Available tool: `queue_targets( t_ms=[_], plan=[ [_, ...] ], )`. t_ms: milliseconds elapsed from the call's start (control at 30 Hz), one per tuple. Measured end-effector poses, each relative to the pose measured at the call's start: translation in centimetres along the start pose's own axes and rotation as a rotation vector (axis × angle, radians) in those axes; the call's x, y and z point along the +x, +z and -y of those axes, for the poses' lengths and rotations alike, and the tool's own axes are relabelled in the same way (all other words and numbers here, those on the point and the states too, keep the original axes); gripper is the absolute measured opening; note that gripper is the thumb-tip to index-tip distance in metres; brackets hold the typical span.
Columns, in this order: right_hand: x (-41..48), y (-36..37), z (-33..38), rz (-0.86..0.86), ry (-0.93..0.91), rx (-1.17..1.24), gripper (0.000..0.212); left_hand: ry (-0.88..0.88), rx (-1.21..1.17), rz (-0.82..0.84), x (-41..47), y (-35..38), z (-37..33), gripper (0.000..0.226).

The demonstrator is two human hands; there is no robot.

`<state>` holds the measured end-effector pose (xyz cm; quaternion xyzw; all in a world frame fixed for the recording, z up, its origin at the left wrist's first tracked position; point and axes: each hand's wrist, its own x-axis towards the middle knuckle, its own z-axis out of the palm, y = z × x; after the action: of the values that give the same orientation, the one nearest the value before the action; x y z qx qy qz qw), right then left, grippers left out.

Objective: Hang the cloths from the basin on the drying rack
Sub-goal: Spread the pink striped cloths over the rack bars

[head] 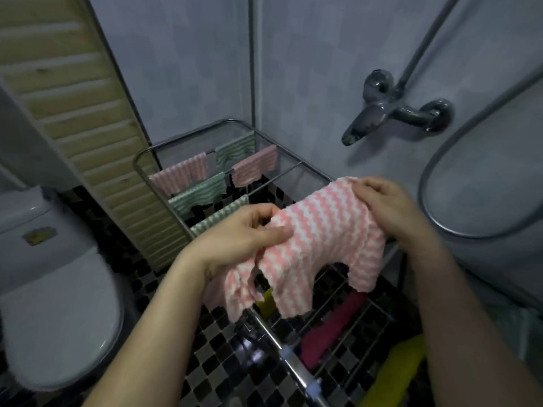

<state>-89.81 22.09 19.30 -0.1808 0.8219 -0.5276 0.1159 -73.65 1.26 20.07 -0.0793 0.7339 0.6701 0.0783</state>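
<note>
1. My left hand pinches the near-left edge of the pink-and-white cloth between thumb and curled fingers. My right hand grips the far-right corner, its fingers folded over the top edge.
2. The cloth is stretched between the two hands above the near-right part of the drying rack. Its long axis runs from my left hand up and away to my right, roughly in line with the rails.
3. The top edge points away from me and the ragged lower edge hangs toward me. I cannot tell whether the cloth already rests on a rail or only hovers over one.
4. The next move, as I judge it, turns on that alignment: both hands go down together so the middle falls across a rail. The right hand is nearer the rack's right edge, the left nearer its middle.
5. Toward the rack's far-left corner other striped cloths already hang – a pink one and a green one among them.
6. On the lower tier lie a magenta cloth and a yellow cloth.
7. Beyond the rack's right edge stands a big round vessel – probably the basin.
</note>
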Motion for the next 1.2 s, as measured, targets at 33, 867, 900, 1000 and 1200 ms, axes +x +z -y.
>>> queue_targets(
  t_ms=[33,867,900,1000,1200],
  plan=[
    [0.2,-1.0,-0.6,-0.018,-0.035,-0.111,0.023,-0.008,0.042,0.021,0.7,0.6,0.0,0.013],
    [11.3,-5.8,-12.8,-0.388,0.192,-0.362,0.034,-0.285,0.138,-0.248,17.7,8.3,5.2,0.011],
    [12.1,-5.1,-12.9,-0.368,0.167,-0.344,0.03,-0.308,0.142,-0.288,18.5,7.8,5.6,0.011],
    [13.6,-3.1,-13.2,-0.295,0.181,-0.336,0.029,-0.374,0.224,-0.387,20.8,6.5,7.8,0.017],
    [12.8,-2.1,-16.9,-0.121,0.472,-0.376,0.032,-0.439,0.635,-0.2,20.7,7.5,9.3,0.013]
  ],
)
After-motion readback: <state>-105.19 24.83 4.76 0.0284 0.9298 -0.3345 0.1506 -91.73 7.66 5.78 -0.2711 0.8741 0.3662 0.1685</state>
